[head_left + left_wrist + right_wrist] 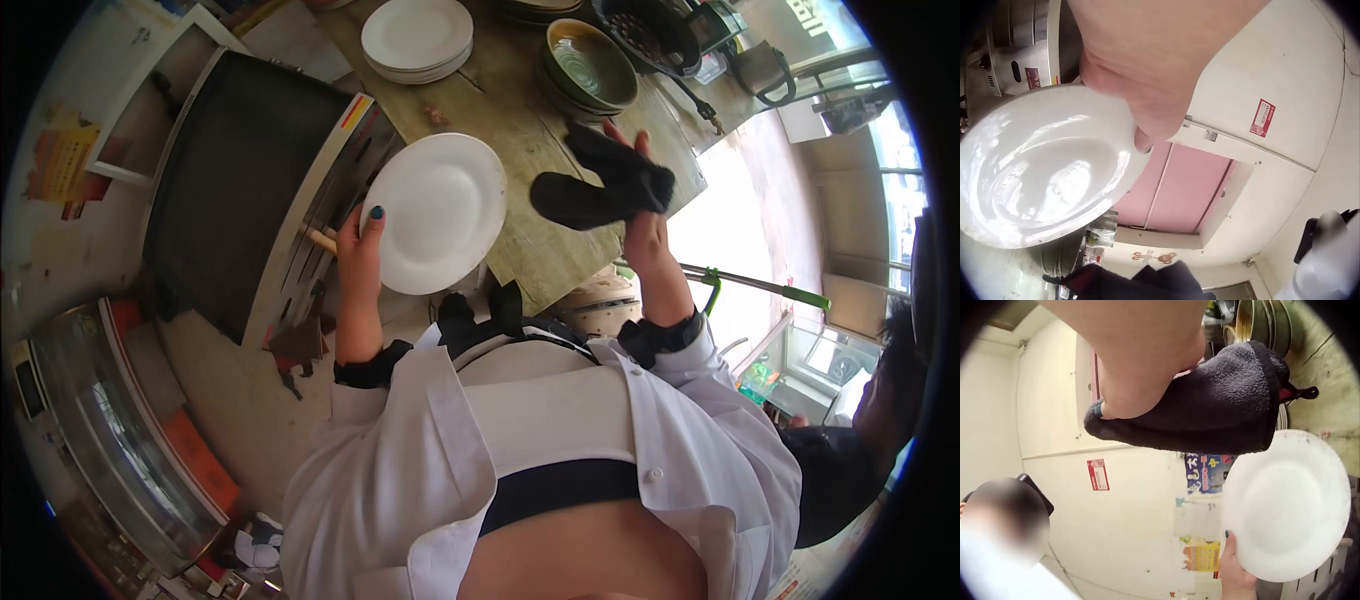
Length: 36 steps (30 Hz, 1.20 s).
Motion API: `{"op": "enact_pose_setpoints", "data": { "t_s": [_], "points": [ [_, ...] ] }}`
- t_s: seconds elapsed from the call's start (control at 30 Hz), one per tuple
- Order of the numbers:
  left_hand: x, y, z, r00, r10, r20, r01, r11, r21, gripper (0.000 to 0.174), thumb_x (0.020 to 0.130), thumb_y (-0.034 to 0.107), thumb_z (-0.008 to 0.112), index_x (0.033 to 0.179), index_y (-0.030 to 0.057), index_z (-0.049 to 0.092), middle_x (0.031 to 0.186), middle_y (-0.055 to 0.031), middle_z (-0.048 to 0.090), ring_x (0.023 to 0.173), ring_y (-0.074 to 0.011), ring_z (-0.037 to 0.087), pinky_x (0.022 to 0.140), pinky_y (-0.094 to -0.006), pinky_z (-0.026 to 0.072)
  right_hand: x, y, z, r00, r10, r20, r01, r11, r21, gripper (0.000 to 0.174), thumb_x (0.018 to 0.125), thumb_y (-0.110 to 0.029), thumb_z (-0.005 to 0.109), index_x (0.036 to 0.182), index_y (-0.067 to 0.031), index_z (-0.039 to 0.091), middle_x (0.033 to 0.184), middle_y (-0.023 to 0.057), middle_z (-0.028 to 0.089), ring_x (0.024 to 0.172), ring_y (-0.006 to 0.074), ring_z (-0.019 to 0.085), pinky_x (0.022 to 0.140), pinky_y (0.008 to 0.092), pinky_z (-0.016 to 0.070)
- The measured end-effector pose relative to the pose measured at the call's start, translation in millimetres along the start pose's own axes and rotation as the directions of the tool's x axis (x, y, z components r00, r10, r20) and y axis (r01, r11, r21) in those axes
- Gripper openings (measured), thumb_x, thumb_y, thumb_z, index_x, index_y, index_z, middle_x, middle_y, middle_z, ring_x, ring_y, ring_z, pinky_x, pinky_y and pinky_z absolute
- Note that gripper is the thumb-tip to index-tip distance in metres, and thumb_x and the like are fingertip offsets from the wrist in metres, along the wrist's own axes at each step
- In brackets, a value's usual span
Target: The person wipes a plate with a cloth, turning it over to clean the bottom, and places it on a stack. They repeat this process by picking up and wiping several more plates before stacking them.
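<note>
Item: white plate (435, 213), round, glazed ceramic, smooth and glossy, with a shallow well and a broad flat rim. It is held off the wooden table (540, 250) by the left hand (360, 250), which pinches it at the edge: thumb (374, 216) laid over the front of the rim, the other fingers curled behind. The rest of the disc stands clear beyond the fingertips, tilted face-up. An edge grip of this kind likely keeps the whole face bare. Item: dark cloth (600, 185), thick, fleecy and matt, bunched into a soft wad. The right hand (645, 235) grips it with fingers wrapped round the bundle, and a loose lobe hangs out past them toward the plate, near it but apart. The bunching probably gives a padded face on the side away from the palm. Beyond both sets of fingers, on the table: a stack of white plates (417, 38) and nested green-glazed bowls (590, 65). Outward of the left fingers: a steel-edged griddle (240, 190) with a dark top.
</note>
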State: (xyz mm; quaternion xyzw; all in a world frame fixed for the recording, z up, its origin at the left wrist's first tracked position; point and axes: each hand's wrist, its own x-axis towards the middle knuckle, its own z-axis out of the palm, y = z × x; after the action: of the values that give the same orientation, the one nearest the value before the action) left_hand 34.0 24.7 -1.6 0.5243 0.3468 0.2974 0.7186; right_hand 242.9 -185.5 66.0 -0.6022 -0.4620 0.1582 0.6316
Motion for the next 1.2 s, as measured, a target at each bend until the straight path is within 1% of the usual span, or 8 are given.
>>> {"op": "enact_pose_setpoints", "data": {
  "t_s": [0.17,0.27,0.3,0.37,0.4,0.77,1.07,1.2],
  "points": [
    [-26.6,21.8,-1.9,0.983,-0.113,0.143,0.097,0.989,0.114,0.034,0.076,0.027,0.057,0.096,-0.0005,0.054,0.08,-0.003,0.056,0.071,-0.0082,0.05,0.064,-0.0207,0.0396,40.1,-17.9,65.5,0.997,0.042,0.061,-0.054,0.979,0.198,0.057,0.085,-0.033,0.033,0.128,-0.0019,0.014,0.127,0.0139,0.028,0.111,0.0234,0.036,0.092,0.031,0.0253],
    [-40.9,23.8,-3.4,0.976,-0.09,0.199,0.045,0.975,0.217,0.032,0.076,0.024,0.057,0.097,-0.0002,0.054,0.082,-0.0045,0.057,0.072,-0.0084,0.05,0.065,-0.021,0.0395,39.7,-9.8,100.5,0.981,-0.045,0.189,0.076,0.983,-0.164,0.047,0.078,-0.017,0.045,0.122,-0.0057,0.032,0.107,0.0156,0.048,0.093,0.0294,0.047,0.084,0.0343,0.0334],
    [-44.2,24.4,-5.5,0.971,-0.058,0.232,-0.006,0.963,0.27,0.031,0.076,0.023,0.056,0.097,-0.0001,0.054,0.082,-0.0049,0.057,0.073,-0.0086,0.05,0.065,-0.0211,0.0396,36.4,-9.5,110.2,0.952,0.097,0.29,-0.012,0.96,-0.281,0.044,0.076,-0.022,0.048,0.118,-0.0093,0.039,0.095,0.0139,0.052,0.086,0.0321,0.048,0.079,0.037,0.0354],
    [-48.6,25.3,-11.7,0.963,-0.049,0.263,-0.034,0.952,0.303,0.03,0.076,0.02,0.056,0.097,-0.0008,0.054,0.081,-0.005,0.057,0.072,-0.0093,0.051,0.065,-0.0214,0.0399,26.2,-16.5,122.6,0.931,-0.038,0.362,0.239,0.815,-0.528,0.041,0.075,-0.03,0.049,0.11,-0.0099,0.045,0.088,0.013,0.054,0.081,0.0324,0.049,0.077,0.0383,0.0358],
    [-51.0,27.5,-15.1,0.962,-0.063,0.267,-0.041,0.929,0.368,0.029,0.075,0.018,0.056,0.097,-0.0015,0.054,0.078,-0.0055,0.058,0.071,-0.0096,0.051,0.065,-0.0218,0.0401,22.2,-12.9,123.6,0.937,-0.019,0.349,0.216,0.816,-0.536,0.041,0.075,-0.03,0.049,0.11,-0.0099,0.045,0.088,0.013,0.054,0.081,0.0324,0.049,0.077,0.0383,0.0358],
    [-67.3,4.6,-70.3,0.87,-0.156,0.468,-0.124,0.849,0.514,0.025,0.074,0.011,0.054,0.095,-0.002,0.055,0.079,-0.0142,0.06,0.074,-0.0141,0.058,0.064,-0.0248,0.0427,-41.4,24.8,148.5,0.849,0.366,0.381,-0.22,0.9,-0.376,0.043,0.062,-0.039,0.063,0.097,-0.0159,0.055,0.072,0.0086,0.058,0.065,0.0261,0.056,0.056,0.0324,0.043],
    [-120.9,15.9,-107.6,0.942,-0.12,0.314,-0.042,0.885,0.464,0.028,0.076,0.02,0.056,0.094,-0.0023,0.056,0.067,-0.0062,0.058,0.06,-0.0051,0.048,0.055,-0.0189,0.0388,-78.5,15.1,161.2,0.846,0.347,0.405,-0.3,0.937,-0.178,0.038,0.06,-0.026,0.069,0.092,-0.0099,0.057,0.069,0.0099,0.058,0.062,0.0188,0.058,0.058,0.0276,0.0438],
    [-141.0,26.9,-111.4,0.98,-0.042,0.197,-0.024,0.948,0.319,0.03,0.077,0.021,0.056,0.093,-0.0037,0.056,0.069,-0.0021,0.056,0.063,-0.0054,0.046,0.057,-0.0183,0.0368,-105.9,14.5,158.7,0.792,0.522,0.316,-0.588,0.791,0.166,0.037,0.066,-0.021,0.067,0.096,-0.0031,0.054,0.077,0.0046,0.058,0.07,0.0083,0.053,0.064,0.0231,0.0432]
  ]
}}
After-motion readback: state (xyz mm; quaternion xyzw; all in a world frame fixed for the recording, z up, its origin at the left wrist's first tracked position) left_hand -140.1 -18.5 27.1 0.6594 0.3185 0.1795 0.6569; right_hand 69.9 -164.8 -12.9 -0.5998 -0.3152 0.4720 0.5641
